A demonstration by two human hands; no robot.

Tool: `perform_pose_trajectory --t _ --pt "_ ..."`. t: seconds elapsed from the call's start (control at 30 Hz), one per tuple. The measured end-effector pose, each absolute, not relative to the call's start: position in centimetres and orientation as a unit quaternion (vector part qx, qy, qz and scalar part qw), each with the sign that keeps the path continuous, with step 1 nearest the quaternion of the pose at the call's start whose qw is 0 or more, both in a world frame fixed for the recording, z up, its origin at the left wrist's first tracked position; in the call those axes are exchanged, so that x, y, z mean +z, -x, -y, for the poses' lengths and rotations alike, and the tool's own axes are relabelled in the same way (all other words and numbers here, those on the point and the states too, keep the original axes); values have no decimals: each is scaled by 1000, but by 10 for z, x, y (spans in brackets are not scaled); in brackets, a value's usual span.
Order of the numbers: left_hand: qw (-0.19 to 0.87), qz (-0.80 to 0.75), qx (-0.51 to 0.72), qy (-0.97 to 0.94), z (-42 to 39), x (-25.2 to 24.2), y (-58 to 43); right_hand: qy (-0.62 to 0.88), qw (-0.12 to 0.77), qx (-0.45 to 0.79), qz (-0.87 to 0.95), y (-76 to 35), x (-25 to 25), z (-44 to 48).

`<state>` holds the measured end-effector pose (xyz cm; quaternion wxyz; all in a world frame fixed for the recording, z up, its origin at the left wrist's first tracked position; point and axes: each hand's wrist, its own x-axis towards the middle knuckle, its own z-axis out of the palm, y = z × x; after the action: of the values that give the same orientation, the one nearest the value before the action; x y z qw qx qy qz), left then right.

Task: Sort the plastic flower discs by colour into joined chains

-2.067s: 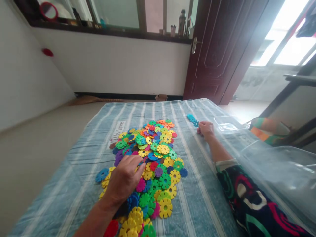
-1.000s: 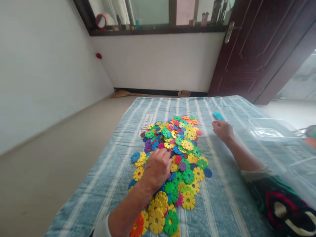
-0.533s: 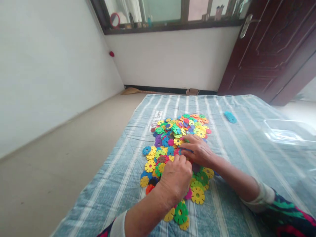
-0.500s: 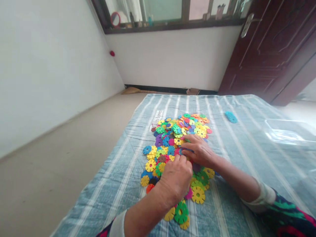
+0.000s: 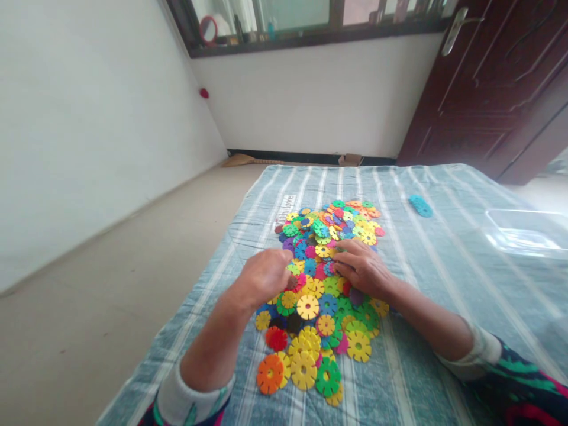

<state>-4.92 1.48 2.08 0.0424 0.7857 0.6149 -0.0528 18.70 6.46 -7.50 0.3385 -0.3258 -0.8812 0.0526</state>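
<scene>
Item: heap of coloured notched discs [image 5: 326, 278] at mid-blanket [image 5: 421, 284], near edge to far; left hand [image 5: 264, 278] loosely curled over its left flank, contents hidden; right hand [image 5: 361, 272] flat, fingers together, on the discs; separate teal discs [image 5: 420, 206] toward the far right corner; sorting advice: lift singly, sideways.

One head-worn camera looks forward and down, close over the striped blue-grey bedspread [image 5: 412, 260]; white wall and dark wooden door [image 5: 497, 83] lie beyond.

Flat notched plastic discs [image 5: 326, 278] (yellow, green, blue, red, orange) lie heaped on the striped cloth [image 5: 426, 278].
</scene>
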Motion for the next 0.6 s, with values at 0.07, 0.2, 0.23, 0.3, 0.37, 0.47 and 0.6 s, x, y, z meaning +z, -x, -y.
perform_pose_trajectory --t 0.07,0.2,0.23,0.3,0.37,0.47,0.6 --pt "46 -650 -57 -756 -27 20 70 343 351 40 870 -189 -76 -67" --pt "80 -664 -49 -742 -41 6 92 420 343 14 840 -192 -77 -71" --pt "86 -664 -41 -742 -43 3 93 432 329 20 840 -193 -76 -71" --pt "93 -662 -16 -743 -44 -2 93 435 303 38 847 -191 -74 -68" --pt "97 -661 -3 -744 -45 -3 91 422 293 49 856 -187 -72 -63" --pt "90 -660 -9 -745 -45 -2 89 384 297 52 873 -179 -71 -54" --pt "65 -659 13 -750 -45 -4 89 336 296 37 893 -166 -68 -42"
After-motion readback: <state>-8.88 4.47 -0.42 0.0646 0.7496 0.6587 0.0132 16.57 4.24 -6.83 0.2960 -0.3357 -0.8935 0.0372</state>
